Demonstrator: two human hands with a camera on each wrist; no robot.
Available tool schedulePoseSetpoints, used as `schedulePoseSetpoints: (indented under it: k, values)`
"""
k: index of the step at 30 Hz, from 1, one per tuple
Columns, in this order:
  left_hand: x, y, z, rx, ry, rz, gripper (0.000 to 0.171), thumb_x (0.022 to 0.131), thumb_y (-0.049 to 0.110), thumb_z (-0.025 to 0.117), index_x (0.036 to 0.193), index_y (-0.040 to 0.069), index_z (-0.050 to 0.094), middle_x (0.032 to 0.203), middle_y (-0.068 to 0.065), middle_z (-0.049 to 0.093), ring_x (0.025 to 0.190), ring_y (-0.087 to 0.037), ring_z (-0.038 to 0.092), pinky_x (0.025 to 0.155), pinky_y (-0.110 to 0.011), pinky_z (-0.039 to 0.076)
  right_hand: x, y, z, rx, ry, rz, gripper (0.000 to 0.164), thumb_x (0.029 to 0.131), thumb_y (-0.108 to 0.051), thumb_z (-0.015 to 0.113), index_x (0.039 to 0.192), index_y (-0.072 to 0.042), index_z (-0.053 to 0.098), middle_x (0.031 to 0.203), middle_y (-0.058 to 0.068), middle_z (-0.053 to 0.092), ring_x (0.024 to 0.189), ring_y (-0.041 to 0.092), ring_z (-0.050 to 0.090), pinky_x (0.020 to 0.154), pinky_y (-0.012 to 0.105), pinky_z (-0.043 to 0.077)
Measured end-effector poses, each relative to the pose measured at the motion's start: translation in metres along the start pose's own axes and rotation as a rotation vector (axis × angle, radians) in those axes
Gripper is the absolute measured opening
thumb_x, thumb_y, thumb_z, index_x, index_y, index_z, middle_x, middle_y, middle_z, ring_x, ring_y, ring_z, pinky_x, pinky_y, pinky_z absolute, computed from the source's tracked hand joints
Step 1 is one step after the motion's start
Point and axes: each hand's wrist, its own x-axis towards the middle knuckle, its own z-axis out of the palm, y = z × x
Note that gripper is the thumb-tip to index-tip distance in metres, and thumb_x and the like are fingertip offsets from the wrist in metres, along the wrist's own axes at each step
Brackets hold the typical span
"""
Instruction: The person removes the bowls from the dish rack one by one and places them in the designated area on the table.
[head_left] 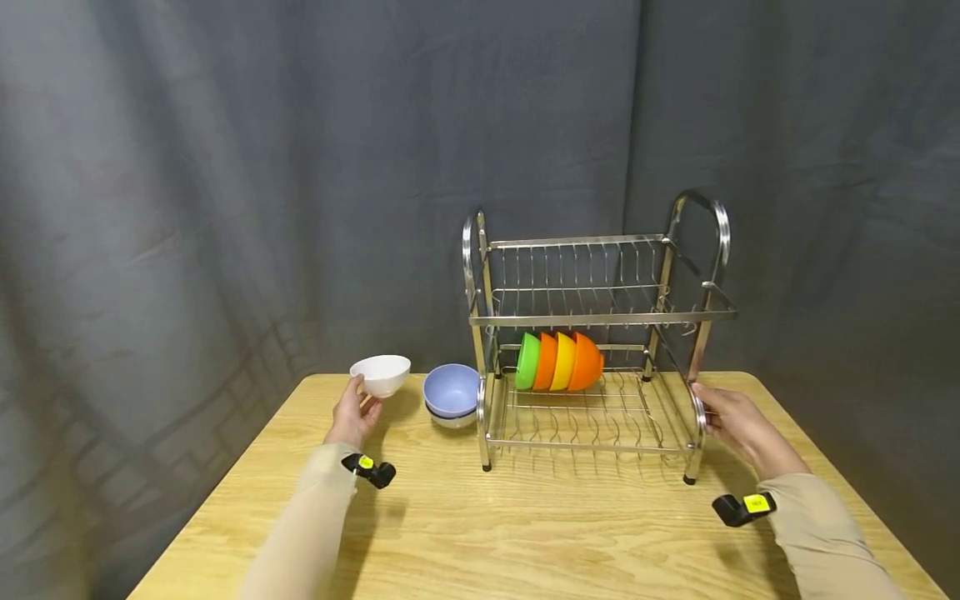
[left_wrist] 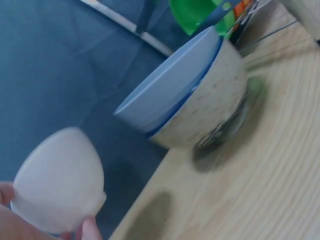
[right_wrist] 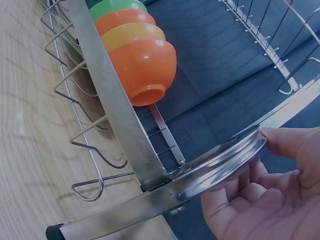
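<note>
In the head view my left hand holds a white bowl by its side, above the table's back left part. The left wrist view shows the white bowl tilted, with fingertips on it. Beside it a blue bowl sits inside a speckled bowl. My right hand grips the metal frame of a two-tier dish rack at its lower right side; the right wrist view shows thumb and curled fingers round the rail. On the lower tier, green, orange and yellow bowls stand nested on edge.
A wooden table lies under everything. Grey curtains hang behind and on both sides. The rack's upper tier has upright wire dividers. Its left front foot stands close to the blue bowl.
</note>
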Motion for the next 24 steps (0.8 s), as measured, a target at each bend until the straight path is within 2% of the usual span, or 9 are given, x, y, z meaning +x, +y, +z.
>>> schedulePoseSetpoints:
  k: [4, 7, 10, 13, 16, 17, 19, 21, 24]
  values:
    - [0.096, -0.037, -0.034, -0.048, -0.004, 0.046, 0.048, 0.083, 0.035, 0.075, 0.122, 0.015, 0.055, 0.112, -0.011, 0.060, 0.096, -0.022, 0.061, 0.082, -0.030, 0.056, 0.001, 0.000, 0.002, -0.003, 0.012, 0.005, 0.030, 0.104, -0.028, 0.042, 0.081, -0.023, 0.060, 0.076, -0.008, 0.050, 0.066, 0.004, 0.047, 0.059, 0.017, 0.045]
    - [0.155, -0.055, -0.052, -0.051, 0.002, 0.051, 0.041, 0.084, 0.031, 0.075, 0.117, 0.014, 0.058, 0.106, -0.013, 0.062, 0.094, -0.023, 0.062, 0.081, -0.035, 0.056, 0.003, 0.001, 0.002, 0.008, 0.013, 0.001, 0.031, 0.104, -0.028, 0.042, 0.080, -0.022, 0.061, 0.074, -0.009, 0.050, 0.065, 0.004, 0.047, 0.057, 0.017, 0.043]
    - [0.202, -0.068, -0.066, -0.059, -0.003, 0.021, 0.050, 0.080, 0.031, 0.079, 0.122, 0.015, 0.057, 0.111, -0.012, 0.061, 0.098, -0.022, 0.061, 0.085, -0.038, 0.055, 0.003, 0.001, 0.003, 0.029, 0.009, -0.004, 0.033, 0.104, -0.026, 0.042, 0.078, -0.021, 0.062, 0.072, -0.009, 0.050, 0.063, 0.004, 0.046, 0.056, 0.017, 0.042]
    - [0.266, -0.086, -0.086, -0.068, -0.001, -0.007, 0.069, 0.071, 0.032, 0.086, 0.129, 0.015, 0.053, 0.120, -0.014, 0.056, 0.104, -0.024, 0.059, 0.086, -0.041, 0.054, 0.003, 0.001, 0.004, 0.033, 0.009, -0.005, 0.034, 0.105, -0.026, 0.041, 0.078, -0.021, 0.061, 0.072, -0.009, 0.049, 0.063, 0.004, 0.046, 0.056, 0.018, 0.042]
    - [0.305, -0.098, -0.097, -0.057, 0.014, -0.028, 0.081, 0.069, 0.034, 0.086, 0.137, 0.016, 0.046, 0.130, -0.014, 0.050, 0.112, -0.027, 0.055, 0.089, -0.044, 0.053, 0.002, 0.001, 0.004, 0.028, 0.017, -0.005, 0.034, 0.104, -0.026, 0.041, 0.078, -0.020, 0.061, 0.072, -0.009, 0.050, 0.063, 0.004, 0.046, 0.056, 0.017, 0.042]
    - [0.312, -0.101, -0.100, -0.052, 0.008, -0.033, 0.084, 0.069, 0.034, 0.087, 0.140, 0.016, 0.044, 0.132, -0.015, 0.048, 0.113, -0.028, 0.054, 0.090, -0.045, 0.052, 0.002, 0.001, 0.004, 0.029, 0.018, -0.004, 0.034, 0.104, -0.026, 0.041, 0.078, -0.021, 0.061, 0.072, -0.009, 0.050, 0.063, 0.004, 0.047, 0.056, 0.017, 0.042]
    - [0.306, -0.102, -0.100, -0.054, -0.001, -0.039, 0.084, 0.070, 0.033, 0.086, 0.141, 0.016, 0.044, 0.131, -0.015, 0.049, 0.113, -0.027, 0.055, 0.090, -0.045, 0.053, 0.001, 0.001, 0.004, 0.034, 0.020, -0.006, 0.034, 0.104, -0.026, 0.042, 0.077, -0.021, 0.061, 0.072, -0.009, 0.050, 0.063, 0.003, 0.047, 0.056, 0.017, 0.042]
    - [0.286, -0.099, -0.095, -0.059, -0.014, -0.044, 0.084, 0.071, 0.032, 0.086, 0.141, 0.015, 0.044, 0.128, -0.016, 0.050, 0.110, -0.026, 0.056, 0.089, -0.045, 0.053, 0.001, 0.000, 0.005, 0.040, 0.026, -0.008, 0.034, 0.104, -0.026, 0.042, 0.076, -0.021, 0.061, 0.072, -0.010, 0.050, 0.063, 0.003, 0.047, 0.055, 0.016, 0.043]
    - [0.243, -0.092, -0.081, -0.053, -0.022, -0.043, 0.074, 0.077, 0.031, 0.081, 0.139, 0.012, 0.045, 0.120, -0.016, 0.053, 0.105, -0.025, 0.058, 0.087, -0.043, 0.054, 0.000, 0.000, 0.005, 0.032, 0.032, -0.012, 0.034, 0.103, -0.028, 0.044, 0.075, -0.021, 0.062, 0.071, -0.010, 0.051, 0.062, 0.003, 0.047, 0.055, 0.016, 0.043]
